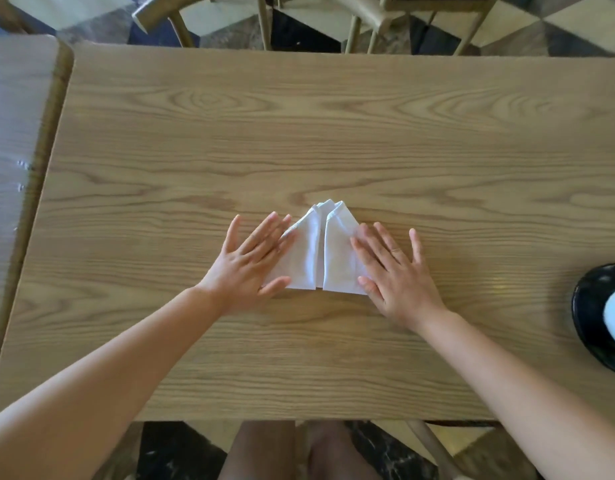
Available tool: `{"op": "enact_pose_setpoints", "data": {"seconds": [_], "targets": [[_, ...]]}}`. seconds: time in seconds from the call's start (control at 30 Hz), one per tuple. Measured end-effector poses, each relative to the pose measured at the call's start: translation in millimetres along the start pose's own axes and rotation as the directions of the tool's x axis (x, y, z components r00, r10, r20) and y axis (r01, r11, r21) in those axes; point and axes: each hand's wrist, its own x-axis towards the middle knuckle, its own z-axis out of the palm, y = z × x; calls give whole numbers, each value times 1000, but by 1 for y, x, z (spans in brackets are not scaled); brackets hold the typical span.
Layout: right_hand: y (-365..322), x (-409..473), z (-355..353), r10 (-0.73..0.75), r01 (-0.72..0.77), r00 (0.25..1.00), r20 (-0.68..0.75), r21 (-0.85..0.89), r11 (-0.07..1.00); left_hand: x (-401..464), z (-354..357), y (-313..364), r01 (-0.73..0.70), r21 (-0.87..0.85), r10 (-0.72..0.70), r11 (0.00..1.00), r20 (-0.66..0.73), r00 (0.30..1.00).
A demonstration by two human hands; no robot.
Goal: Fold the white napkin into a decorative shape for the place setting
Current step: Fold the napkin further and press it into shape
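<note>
The white napkin (321,252) lies flat on the wooden table (299,133), folded into a triangle with its tip pointing away from me and a seam running down its middle. My left hand (252,261) rests flat on the napkin's left side, fingers spread. My right hand (394,268) presses flat on the right side, fingers spread, a ring on one finger. Both palms cover the napkin's lower outer corners. Neither hand grips the cloth.
A black dish (593,313) holding a white object sits at the table's right edge. A second table (15,116) adjoins on the left. Wooden chairs (264,19) stand beyond the far edge. My knees show below the near edge.
</note>
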Motion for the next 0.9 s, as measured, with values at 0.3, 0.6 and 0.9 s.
{"op": "enact_pose_setpoints", "data": {"seconds": [0.3,0.6,0.9], "targets": [[-27,-26,-17,537,-480,834,-129,313,820,66,-66,55,512,-844,-348,160,437,829],[-19,-18,-41,641,-692,695,326,546,472,102,-66,37,696,-715,-294,65,653,698],[-22,-16,-63,771,-505,618,151,828,242,99,-68,19,772,-631,-226,-78,765,603]]}}
